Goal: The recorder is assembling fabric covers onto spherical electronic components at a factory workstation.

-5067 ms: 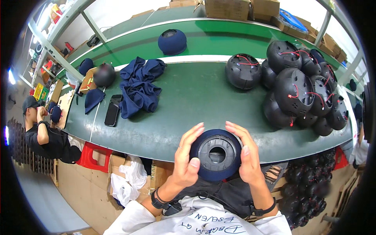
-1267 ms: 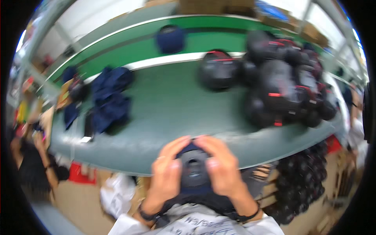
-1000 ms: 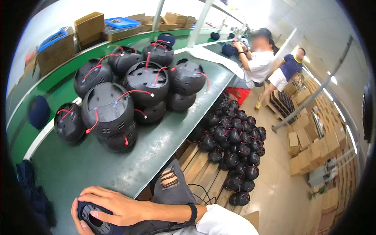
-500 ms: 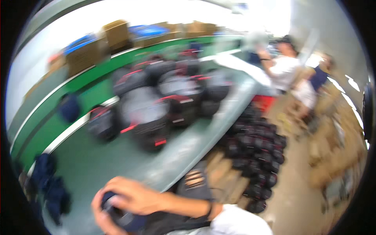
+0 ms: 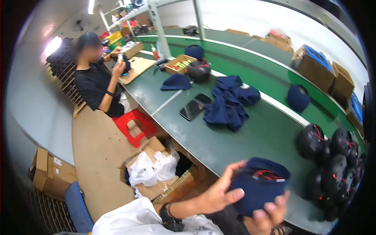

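Both hands hold a round navy cloth-covered piece [image 5: 258, 190] in front of me, at the table's near edge. Red straps or wires and a dark inside show through its upper opening. My left hand [image 5: 219, 196] grips its left side, thumb across the front. From below, my right hand [image 5: 270, 215] presses its fingertips against the lower front; part of that hand is hidden. Beyond lies a heap of navy cloth covers [image 5: 227, 103] beside a dark phone [image 5: 194, 107]. Several black round shells with red straps or wires [image 5: 335, 172] are piled on the right.
A co-worker [image 5: 98, 74] handles a navy piece across a board on the far left. A red stool [image 5: 135, 125] and a carton with white cloth [image 5: 184, 188] stand beside the green table [image 5: 168, 121]. A covered piece [image 5: 298, 98] sits on the table's raised green strip.
My view has swung left, from the pile of black shells toward the co-worker and cloth heap. The navy piece, blurred and low before, is now held up with its opening showing.
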`<state>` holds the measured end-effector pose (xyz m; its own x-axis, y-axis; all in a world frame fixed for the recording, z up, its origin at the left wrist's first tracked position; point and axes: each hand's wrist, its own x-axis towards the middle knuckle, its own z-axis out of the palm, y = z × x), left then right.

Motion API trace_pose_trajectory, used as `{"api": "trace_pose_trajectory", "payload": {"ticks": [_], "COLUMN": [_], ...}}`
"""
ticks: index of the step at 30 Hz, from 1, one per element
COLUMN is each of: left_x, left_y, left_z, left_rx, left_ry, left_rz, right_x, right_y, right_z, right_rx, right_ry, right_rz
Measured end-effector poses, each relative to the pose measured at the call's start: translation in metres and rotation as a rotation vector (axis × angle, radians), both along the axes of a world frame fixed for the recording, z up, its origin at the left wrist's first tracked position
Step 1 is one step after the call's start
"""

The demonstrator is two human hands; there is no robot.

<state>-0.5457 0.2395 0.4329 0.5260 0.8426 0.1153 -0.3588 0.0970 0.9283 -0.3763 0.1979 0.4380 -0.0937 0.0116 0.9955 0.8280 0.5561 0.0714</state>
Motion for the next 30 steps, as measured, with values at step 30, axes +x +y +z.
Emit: {"api": "trace_pose_trajectory", "payload": {"ticks": [30], "left_x": [-0.319], "left_y": [0.381], "left_z": [-0.087], "left_rx": [0.53], "left_ry": [1.326], "left_rz": [1.368], "right_x": [0.122], "right_y": [-0.071], "right_z": [-0.04], "right_rx": [-0.931], "right_ry": [0.22], "right_rz": [-0.252]}}
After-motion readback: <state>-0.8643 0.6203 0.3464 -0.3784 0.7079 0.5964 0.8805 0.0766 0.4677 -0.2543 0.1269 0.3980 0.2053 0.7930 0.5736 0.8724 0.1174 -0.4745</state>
